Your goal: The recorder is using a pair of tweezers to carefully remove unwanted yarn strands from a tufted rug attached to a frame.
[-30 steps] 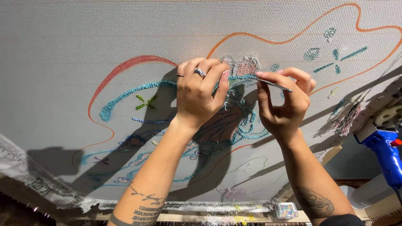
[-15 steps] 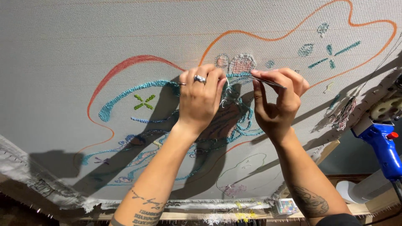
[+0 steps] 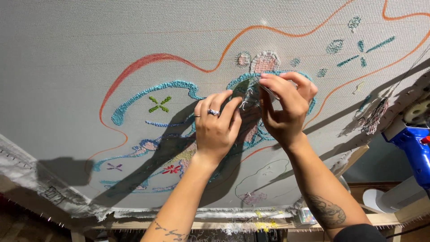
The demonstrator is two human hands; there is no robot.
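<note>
Fingers of the right hand (image 3: 286, 110) pinch loose pale threads (image 3: 245, 96) just at ten o'clock of it, on the stretched grey cloth (image 3: 80, 58). At eight o'clock the left hand (image 3: 217, 130) lies flat, holding nothing, fingertips pressing the cloth beside the threads. At three o'clock a blue tool (image 3: 414, 145) hangs well apart.

Blue tufting gun (image 3: 411, 148), wooden frame (image 3: 385, 219)
</note>
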